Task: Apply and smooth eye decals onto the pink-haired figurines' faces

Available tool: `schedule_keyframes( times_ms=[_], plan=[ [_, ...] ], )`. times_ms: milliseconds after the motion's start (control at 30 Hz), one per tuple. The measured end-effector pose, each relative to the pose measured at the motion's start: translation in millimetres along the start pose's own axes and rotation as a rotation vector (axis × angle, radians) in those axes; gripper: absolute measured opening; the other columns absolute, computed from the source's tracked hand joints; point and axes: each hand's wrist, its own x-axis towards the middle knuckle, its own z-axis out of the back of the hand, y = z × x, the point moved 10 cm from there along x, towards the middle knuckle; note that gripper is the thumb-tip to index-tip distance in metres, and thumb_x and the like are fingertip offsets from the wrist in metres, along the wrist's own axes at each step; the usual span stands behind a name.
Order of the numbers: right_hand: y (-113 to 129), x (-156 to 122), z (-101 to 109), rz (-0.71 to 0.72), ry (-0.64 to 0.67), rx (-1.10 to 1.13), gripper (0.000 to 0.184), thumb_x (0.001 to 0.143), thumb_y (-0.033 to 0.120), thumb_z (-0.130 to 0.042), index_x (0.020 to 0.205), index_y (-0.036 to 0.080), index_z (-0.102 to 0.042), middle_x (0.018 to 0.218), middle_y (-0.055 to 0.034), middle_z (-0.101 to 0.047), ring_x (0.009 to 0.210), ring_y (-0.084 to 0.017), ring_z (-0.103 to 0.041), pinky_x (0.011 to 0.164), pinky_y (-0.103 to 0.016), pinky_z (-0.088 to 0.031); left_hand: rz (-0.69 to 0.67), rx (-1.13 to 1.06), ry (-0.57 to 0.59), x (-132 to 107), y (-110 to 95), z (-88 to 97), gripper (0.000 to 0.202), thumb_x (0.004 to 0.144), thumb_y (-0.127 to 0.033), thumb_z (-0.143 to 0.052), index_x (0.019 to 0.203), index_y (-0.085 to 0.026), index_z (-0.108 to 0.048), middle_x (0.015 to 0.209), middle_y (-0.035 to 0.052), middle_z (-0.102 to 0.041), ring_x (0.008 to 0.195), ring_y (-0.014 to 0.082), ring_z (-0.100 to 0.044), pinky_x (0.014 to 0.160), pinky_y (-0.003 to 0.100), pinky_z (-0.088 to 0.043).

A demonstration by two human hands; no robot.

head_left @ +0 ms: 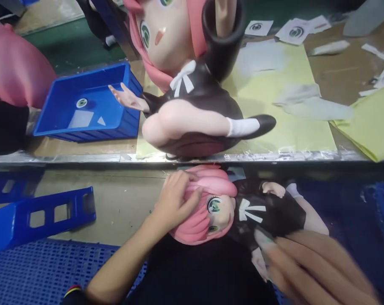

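Note:
A pink-haired figure [219, 216] in a black dress with a white bow lies on its side across my lap, its head to the left. My left hand [179, 201] grips the top of its head, thumb and fingers over the hair. Over the dress is my right hand [319, 264], blurred, with its fingers pinched together. A small pale, greenish piece [264, 238] shows at those fingertips; its kind cannot be made out. On the bench ahead sits a larger view of a similar figure [198, 112], one arm raised and one leg stretched to the right.
A blue bin [90, 108] holds a round green eye piece and paper scraps. Printed eye sheets [295, 31], crumpled white paper [313, 101] and yellow sheets [363, 123] lie on the bench. A blue plastic frame [58, 214] stands left; another pink-haired figure [17, 63] is behind it.

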Motion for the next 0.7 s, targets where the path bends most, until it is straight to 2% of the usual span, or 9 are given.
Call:
schedule_keyframes(
  times_ms=[33,100,267,467,700],
  plan=[
    [14,-8,-9,0.036,0.03,0.007,0.013,0.092,0.015,-0.069,0.105,0.019,-0.07,0.087,-0.0047,-0.071,0.084,-0.019,-0.065,0.078,-0.035,-0.054,-0.012,-0.008,0.0,-2,-2,-0.9,0.015,0.1,-0.035,-0.05,0.107,-0.023,-0.055,0.107,0.0063,-0.066,0.102,0.0246,-0.059,0.092,0.043,-0.043],
    [24,-18,-29,0.047,0.062,-0.015,0.019,0.087,0.002,-0.068,0.104,0.011,-0.069,0.083,-0.0072,-0.071,0.084,-0.021,-0.062,0.077,-0.037,-0.051,-0.041,-0.014,0.0,-8,-6,-2.9,0.015,0.1,-0.034,-0.051,0.107,-0.023,-0.056,0.109,0.0063,-0.065,0.104,0.0245,-0.058,0.093,0.043,-0.042],
    [15,-26,-68,-0.002,0.087,-0.107,0.016,0.091,0.006,-0.065,0.106,0.01,-0.069,0.086,-0.0059,-0.071,0.083,-0.02,-0.055,0.073,-0.036,-0.043,-0.062,0.006,0.002,-12,-11,-7.3,0.015,0.098,-0.034,-0.052,0.106,-0.022,-0.056,0.109,0.0067,-0.064,0.103,0.025,-0.058,0.093,0.044,-0.043],
    [12,-25,-73,-0.032,0.091,-0.209,0.015,0.093,0.011,-0.064,0.108,0.012,-0.07,0.088,-0.0045,-0.071,0.083,-0.021,-0.051,0.077,-0.037,-0.037,-0.052,0.069,0.003,-3,-12,-8.6,0.015,0.097,-0.034,-0.048,0.101,-0.02,-0.054,0.104,0.0069,-0.063,0.098,0.0261,-0.058,0.089,0.045,-0.043],
    [13,-21,-78,-0.003,0.118,-0.207,0.014,0.095,0.011,-0.062,0.105,0.012,-0.071,0.087,-0.0038,-0.072,0.084,-0.02,-0.051,0.08,-0.037,-0.038,0.001,0.101,0.002,4,-8,-8.3,0.012,0.095,-0.034,-0.048,0.094,-0.022,-0.052,0.1,0.0055,-0.064,0.094,0.0253,-0.057,0.088,0.045,-0.043]
  ],
)
